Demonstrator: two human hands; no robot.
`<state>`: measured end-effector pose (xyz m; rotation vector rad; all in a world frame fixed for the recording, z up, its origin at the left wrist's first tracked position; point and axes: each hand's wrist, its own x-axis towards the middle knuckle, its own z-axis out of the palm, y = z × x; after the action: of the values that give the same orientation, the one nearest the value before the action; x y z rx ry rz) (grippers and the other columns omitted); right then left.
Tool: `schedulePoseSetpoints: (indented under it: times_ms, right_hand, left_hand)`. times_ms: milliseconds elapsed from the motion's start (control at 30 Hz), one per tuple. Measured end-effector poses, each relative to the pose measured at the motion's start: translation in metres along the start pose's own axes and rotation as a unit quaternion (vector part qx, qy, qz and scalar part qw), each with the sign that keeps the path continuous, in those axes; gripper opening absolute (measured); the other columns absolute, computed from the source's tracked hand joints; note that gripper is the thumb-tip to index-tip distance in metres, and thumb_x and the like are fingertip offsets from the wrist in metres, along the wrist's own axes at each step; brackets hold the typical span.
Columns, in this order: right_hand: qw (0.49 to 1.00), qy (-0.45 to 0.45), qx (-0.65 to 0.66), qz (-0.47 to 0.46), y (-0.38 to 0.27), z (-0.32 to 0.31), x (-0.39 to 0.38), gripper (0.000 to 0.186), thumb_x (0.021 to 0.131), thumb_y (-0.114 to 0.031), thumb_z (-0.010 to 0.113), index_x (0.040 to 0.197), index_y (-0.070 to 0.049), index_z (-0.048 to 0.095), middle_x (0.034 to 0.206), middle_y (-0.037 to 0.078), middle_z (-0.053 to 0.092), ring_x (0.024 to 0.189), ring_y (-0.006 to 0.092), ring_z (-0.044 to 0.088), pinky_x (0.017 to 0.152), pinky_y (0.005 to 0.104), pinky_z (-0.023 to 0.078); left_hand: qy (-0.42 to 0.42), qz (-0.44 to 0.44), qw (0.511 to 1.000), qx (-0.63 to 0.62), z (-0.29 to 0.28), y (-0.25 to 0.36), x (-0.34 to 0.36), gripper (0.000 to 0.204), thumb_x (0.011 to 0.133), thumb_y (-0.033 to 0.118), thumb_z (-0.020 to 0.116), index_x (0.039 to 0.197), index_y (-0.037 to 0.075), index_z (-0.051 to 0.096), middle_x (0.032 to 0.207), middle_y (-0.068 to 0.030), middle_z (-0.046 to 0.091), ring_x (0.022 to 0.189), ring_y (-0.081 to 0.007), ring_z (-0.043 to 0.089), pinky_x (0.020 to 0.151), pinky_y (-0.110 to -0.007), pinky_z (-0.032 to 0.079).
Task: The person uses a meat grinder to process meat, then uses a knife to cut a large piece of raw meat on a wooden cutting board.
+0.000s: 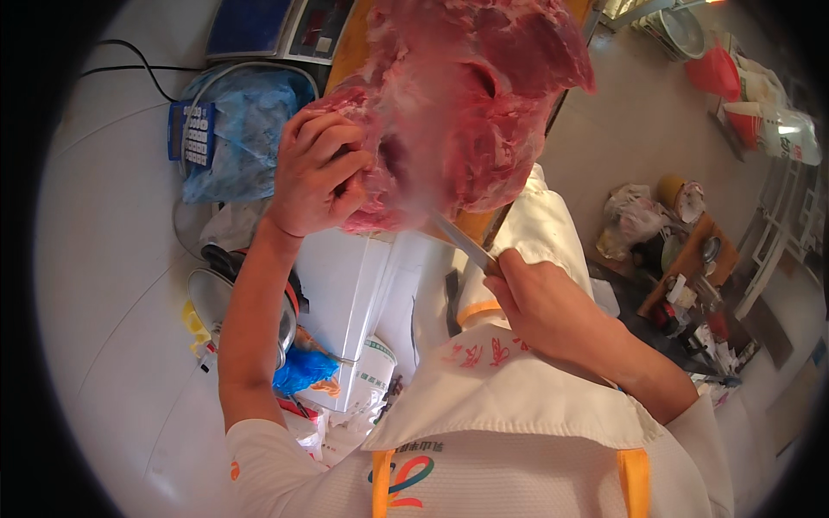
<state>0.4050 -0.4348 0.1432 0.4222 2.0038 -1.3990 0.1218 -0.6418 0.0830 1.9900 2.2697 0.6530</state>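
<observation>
A large slab of raw red meat (pixel 509 86) lies over the wooden board (pixel 350 53) at the top middle, its near edge toward me. My left hand (pixel 324 168) grips the meat's left edge, fingers curled into it. In my right hand (pixel 544 298) is a knife (pixel 466 245), held by its handle. The blade points up and left at the meat's near edge; its tip is lost in a blurred patch there, so I cannot tell how deep it reaches.
Left of the board are a scale (pixel 250 30), a blue plastic bag (pixel 246 116) and a blue keypad device (pixel 192 134). A pot lid (pixel 216 302) sits below them. At right, a low table (pixel 622 285) holds cluttered bags and utensils; red basins (pixel 715 71) stand farther back.
</observation>
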Motion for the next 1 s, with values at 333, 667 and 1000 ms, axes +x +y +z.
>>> schedulePoseSetpoints:
  times_ms: [333,667,1000]
  right_hand:
    - [0.998,0.031,0.015,0.051,0.022,0.006,0.015,0.026,0.112,-0.023,0.054,0.107,0.003,0.049,0.08,0.028,0.067,0.072,0.049,0.063,0.068,0.0578,0.045]
    - [0.998,0.06,0.006,0.024,0.043,0.017,-0.002,0.029,0.112,-0.024,0.058,0.104,0.003,0.053,0.076,0.026,0.064,0.069,0.0457,0.061,0.065,0.0548,0.044]
    - [0.997,0.063,0.04,-0.013,0.03,0.01,-0.02,0.03,0.112,-0.023,0.054,0.107,0.006,0.05,0.08,0.03,0.066,0.073,0.0513,0.062,0.068,0.0598,0.046]
  left_hand:
    - [-0.009,0.019,1.0,-0.007,-0.005,-0.006,0.011,0.025,0.066,0.007,0.071,0.091,0.012,0.071,0.112,-0.0041,0.066,0.115,-0.0314,0.063,0.107,-0.049,0.044]
    - [-0.026,0.0,0.999,0.024,-0.006,0.016,0.013,0.018,0.076,0.007,0.072,0.094,0.011,0.072,0.115,-0.0004,0.071,0.119,-0.0243,0.063,0.111,-0.049,0.042]
    - [-0.034,-0.204,0.952,0.227,0.023,0.056,0.044,0.029,0.078,0.016,0.082,0.104,0.013,0.07,0.11,-0.0048,0.065,0.119,-0.0274,0.059,0.107,-0.05,0.038]
